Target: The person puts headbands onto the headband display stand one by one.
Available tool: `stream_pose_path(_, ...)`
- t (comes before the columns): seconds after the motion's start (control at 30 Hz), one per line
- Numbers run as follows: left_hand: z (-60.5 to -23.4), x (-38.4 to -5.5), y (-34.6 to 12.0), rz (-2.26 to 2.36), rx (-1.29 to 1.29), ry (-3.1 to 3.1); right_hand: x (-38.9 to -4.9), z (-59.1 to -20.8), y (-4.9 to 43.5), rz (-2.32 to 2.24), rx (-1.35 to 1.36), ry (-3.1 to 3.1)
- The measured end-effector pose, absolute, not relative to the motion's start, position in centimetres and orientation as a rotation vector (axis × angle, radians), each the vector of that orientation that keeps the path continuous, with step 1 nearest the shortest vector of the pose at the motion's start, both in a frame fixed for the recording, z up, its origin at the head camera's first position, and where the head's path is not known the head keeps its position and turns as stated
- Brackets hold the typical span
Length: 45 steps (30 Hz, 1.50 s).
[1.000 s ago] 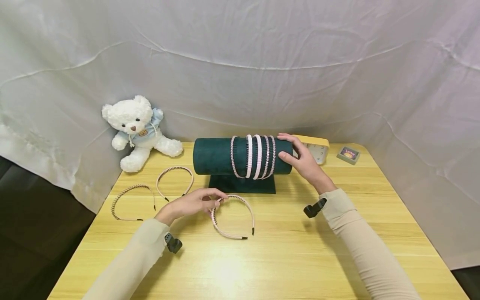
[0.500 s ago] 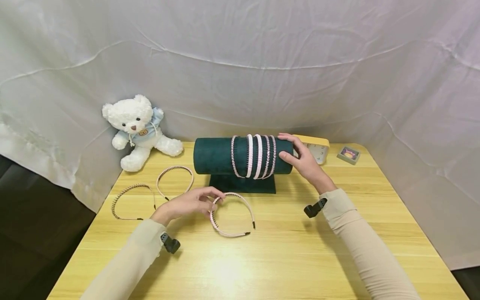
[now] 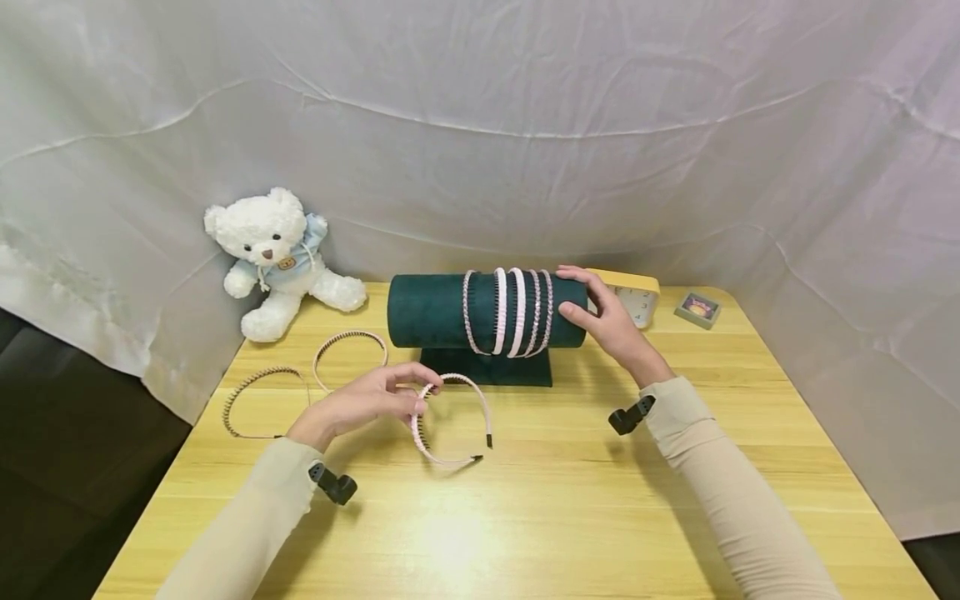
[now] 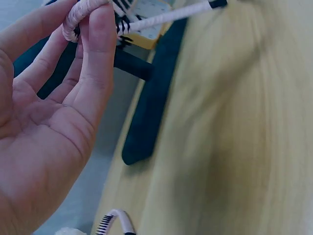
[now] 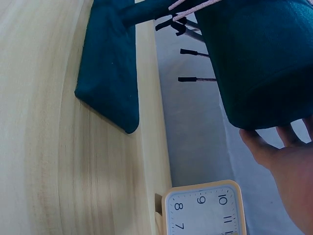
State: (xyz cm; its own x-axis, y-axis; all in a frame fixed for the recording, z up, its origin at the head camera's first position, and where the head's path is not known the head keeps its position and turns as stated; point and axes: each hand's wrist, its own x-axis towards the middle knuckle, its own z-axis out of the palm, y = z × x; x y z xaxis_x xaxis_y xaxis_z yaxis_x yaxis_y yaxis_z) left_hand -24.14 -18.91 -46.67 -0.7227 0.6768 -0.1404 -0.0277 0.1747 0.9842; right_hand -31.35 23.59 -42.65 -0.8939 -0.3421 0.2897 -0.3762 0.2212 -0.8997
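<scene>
My left hand (image 3: 360, 404) pinches a pale pink headband (image 3: 486, 412) between thumb and fingers, at its curved part. This headband is tilted up in front of the stand, its two black-tipped ends pointing right; toothed combing lines its inner side. In the left wrist view, the wrapped pink band (image 4: 166, 17) runs out past the fingertips. A dark green velvet headband stand (image 3: 423, 310) carries several pink headbands (image 3: 520, 312) on the right half of its roll. My right hand (image 3: 611, 325) holds the roll's right end, fingers over the top and thumb at the front.
On the table's left lie a pink headband (image 3: 348, 335) and a thin braided one (image 3: 234, 404). A white teddy bear (image 3: 273, 312) sits behind them. A yellow clock (image 3: 636, 302) stands behind my right hand, with a small grey box (image 3: 697, 310) farther right.
My left hand has raised the pink headband and drawn it slightly left, tilting it more upright. The right hand stays on the stand's end.
</scene>
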Motion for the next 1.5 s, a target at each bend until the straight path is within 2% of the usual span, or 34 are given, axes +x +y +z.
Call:
stream_pose_path(0.23,-45.2,-23.9,-20.6,1.655,0.566,1.877,-31.3,-42.8,23.6,1.808,0.696,-2.438)
stream_pose_path(0.47,-43.0,-24.0,-24.0,1.722,0.687,1.837,-31.5,-42.8,23.6,1.817,0.706,-2.428)
stream_pose_path(0.73,-40.5,-23.3,-26.8,1.695,0.711,1.917,-31.4,-42.8,23.6,1.818,0.709,-2.424)
stream_pose_path(1.07,-39.3,-23.1,-29.6,1.718,0.627,2.027,-31.3,-42.6,23.5,1.840,0.701,-2.421)
stream_pose_path(1.5,-36.1,-25.6,-26.8,1.746,0.430,2.299,-31.3,-42.5,23.6,1.821,0.699,-2.430)
